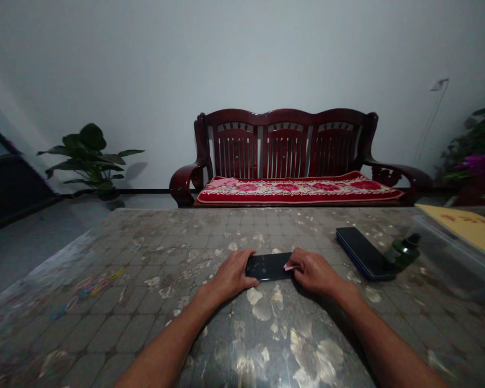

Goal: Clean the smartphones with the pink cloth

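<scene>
A black smartphone [269,267] lies flat on the patterned table, its dark screen up with faint pale spots on it. My left hand [235,272] grips its left end, thumb at the near edge and fingers at the far edge. Over the phone's right end, my right hand [310,269] is closed on a small pink cloth [290,267], pinched between thumb and fingers against the screen. Most of the cloth is hidden by the fingers.
To the right lie a dark flat case [361,250], a green bottle with a black cap [402,253] and a clear plastic box [448,258] with a yellow sheet [464,221] on it. Several coloured bands [92,288] are at the left. A wooden bench [286,145] stands beyond the table [178,221].
</scene>
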`<state>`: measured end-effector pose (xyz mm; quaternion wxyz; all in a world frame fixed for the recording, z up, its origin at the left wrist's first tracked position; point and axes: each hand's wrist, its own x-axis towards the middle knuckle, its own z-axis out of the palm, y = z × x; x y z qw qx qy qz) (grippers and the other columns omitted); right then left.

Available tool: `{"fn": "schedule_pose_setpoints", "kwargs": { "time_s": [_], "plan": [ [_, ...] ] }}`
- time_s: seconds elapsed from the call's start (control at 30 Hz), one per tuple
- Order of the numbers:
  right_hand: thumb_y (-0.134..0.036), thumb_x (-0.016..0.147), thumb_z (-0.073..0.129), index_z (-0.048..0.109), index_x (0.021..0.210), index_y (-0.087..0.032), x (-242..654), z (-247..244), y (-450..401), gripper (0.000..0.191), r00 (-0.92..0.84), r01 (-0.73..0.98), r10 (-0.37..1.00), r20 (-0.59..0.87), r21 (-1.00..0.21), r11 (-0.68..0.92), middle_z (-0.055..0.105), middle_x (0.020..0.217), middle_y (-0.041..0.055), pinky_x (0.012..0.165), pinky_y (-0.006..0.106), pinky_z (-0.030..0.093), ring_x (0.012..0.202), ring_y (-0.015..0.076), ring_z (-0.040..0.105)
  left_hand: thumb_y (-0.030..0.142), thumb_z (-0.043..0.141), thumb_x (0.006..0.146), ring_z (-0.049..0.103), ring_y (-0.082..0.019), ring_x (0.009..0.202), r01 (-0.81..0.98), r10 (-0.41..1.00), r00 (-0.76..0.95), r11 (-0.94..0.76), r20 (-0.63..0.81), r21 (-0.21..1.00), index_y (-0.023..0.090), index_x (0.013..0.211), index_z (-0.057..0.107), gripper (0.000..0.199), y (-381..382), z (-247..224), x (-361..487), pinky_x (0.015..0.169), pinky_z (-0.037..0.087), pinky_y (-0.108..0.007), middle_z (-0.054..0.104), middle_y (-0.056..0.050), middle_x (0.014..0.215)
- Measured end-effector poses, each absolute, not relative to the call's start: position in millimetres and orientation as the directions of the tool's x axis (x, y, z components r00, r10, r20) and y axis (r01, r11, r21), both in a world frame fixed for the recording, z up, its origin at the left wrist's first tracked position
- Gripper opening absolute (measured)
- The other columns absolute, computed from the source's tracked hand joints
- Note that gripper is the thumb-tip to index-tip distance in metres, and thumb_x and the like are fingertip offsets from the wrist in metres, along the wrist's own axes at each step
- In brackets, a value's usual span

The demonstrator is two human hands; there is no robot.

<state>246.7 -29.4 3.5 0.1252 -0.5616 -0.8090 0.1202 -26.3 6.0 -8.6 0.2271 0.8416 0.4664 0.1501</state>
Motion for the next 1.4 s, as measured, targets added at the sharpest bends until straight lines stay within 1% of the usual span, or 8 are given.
{"fn": "schedule_pose_setpoints", "kwargs": {
  "time_s": [0.23, 0.5, 0.63, 0.77, 0.93, 1.07, 1.2, 1.4],
  "plan": [
    [-0.008, 0.082, 0.052, 0.074, 0.098, -0.022, 247, 5, -31, 0.030, -0.276, 0.926, 0.957, 0.089, -0.244, 0.289, 0.068, 0.095, 0.0037, 0.072, 0.025, 0.038, 0.085, 0.0170, 0.063, 0.029, 0.079, 0.072, 0.057, -0.031, 0.122, 0.713, 0.856, 0.515, -0.455, 0.042, 0.534, 0.020, 0.136, 0.052, 0.070, 8, -9, -27, 0.103, 0.044, -0.041, 0.062, -0.012, 0.131],
    [-0.008, 0.087, 0.050, 0.074, 0.100, -0.022, 213, 6, -40, 0.031, -0.491, 0.819, 0.856, 0.158, -0.249, 0.516, 0.067, 0.100, 0.0061, 0.078, 0.027, 0.039, 0.093, 0.0190, 0.061, 0.029, 0.080, 0.072, 0.058, -0.030, 0.119, 0.706, 0.851, 0.522, -0.473, 0.065, 0.527, 0.020, 0.132, 0.055, 0.066, 10, -13, -26, 0.102, 0.046, -0.040, 0.065, -0.011, 0.127],
    [-0.007, 0.082, 0.053, 0.074, 0.098, -0.022, 220, 11, -38, 0.031, -0.444, 0.851, 0.887, 0.126, -0.250, 0.461, 0.067, 0.096, 0.0050, 0.077, 0.027, 0.039, 0.090, 0.0189, 0.061, 0.025, 0.082, 0.071, 0.058, -0.030, 0.121, 0.700, 0.844, 0.535, -0.475, 0.049, 0.533, 0.017, 0.134, 0.055, 0.069, 11, -11, -29, 0.104, 0.045, -0.040, 0.064, -0.013, 0.130],
    [-0.008, 0.081, 0.053, 0.075, 0.097, -0.023, 231, 8, -37, 0.031, -0.412, 0.863, 0.901, 0.135, -0.259, 0.433, 0.066, 0.091, 0.0039, 0.076, 0.027, 0.037, 0.087, 0.0185, 0.060, 0.018, 0.082, 0.068, 0.056, -0.029, 0.127, 0.630, 0.798, 0.602, -0.490, 0.019, 0.602, 0.018, 0.143, 0.048, 0.082, 17, -8, -36, 0.109, 0.043, -0.038, 0.059, -0.013, 0.140],
    [-0.009, 0.087, 0.054, 0.074, 0.099, -0.023, 209, -1, -37, 0.027, -0.497, 0.807, 0.836, 0.231, -0.229, 0.544, 0.066, 0.094, 0.0049, 0.077, 0.028, 0.036, 0.089, 0.0194, 0.059, 0.015, 0.082, 0.066, 0.053, -0.031, 0.132, 0.590, 0.773, 0.634, -0.491, 0.009, 0.642, 0.021, 0.146, 0.047, 0.088, 23, -6, -42, 0.113, 0.039, -0.041, 0.058, -0.012, 0.144],
    [-0.014, 0.093, 0.055, 0.073, 0.100, -0.022, 179, -8, -34, 0.021, -0.561, 0.767, 0.772, 0.298, -0.164, 0.620, 0.065, 0.092, 0.0058, 0.073, 0.030, 0.035, 0.084, 0.0198, 0.056, 0.017, 0.081, 0.068, 0.051, -0.031, 0.134, 0.588, 0.772, 0.635, -0.500, 0.020, 0.636, 0.022, 0.148, 0.045, 0.089, 24, -10, -43, 0.115, 0.037, -0.044, 0.054, -0.011, 0.148],
    [-0.018, 0.095, 0.057, 0.072, 0.101, -0.022, 166, -11, -35, 0.017, -0.603, 0.736, 0.726, 0.329, -0.120, 0.666, 0.065, 0.092, 0.0056, 0.071, 0.031, 0.033, 0.084, 0.0202, 0.055, 0.021, 0.082, 0.069, 0.053, -0.032, 0.132, 0.600, 0.779, 0.627, -0.503, 0.026, 0.622, 0.022, 0.148, 0.045, 0.087, 25, -13, -43, 0.114, 0.038, -0.046, 0.058, -0.011, 0.143],
    [-0.011, 0.083, 0.061, 0.072, 0.093, -0.023, 188, -7, -35, 0.019, -0.592, 0.726, 0.738, 0.325, -0.184, 0.663, 0.065, 0.091, 0.0045, 0.074, 0.031, 0.035, 0.085, 0.0205, 0.056, 0.017, 0.079, 0.070, 0.053, -0.031, 0.132, 0.594, 0.770, 0.637, -0.514, 0.028, 0.619, 0.021, 0.147, 0.045, 0.085, 23, -10, -43, 0.113, 0.039, -0.043, 0.057, -0.012, 0.144]
  ]
}}
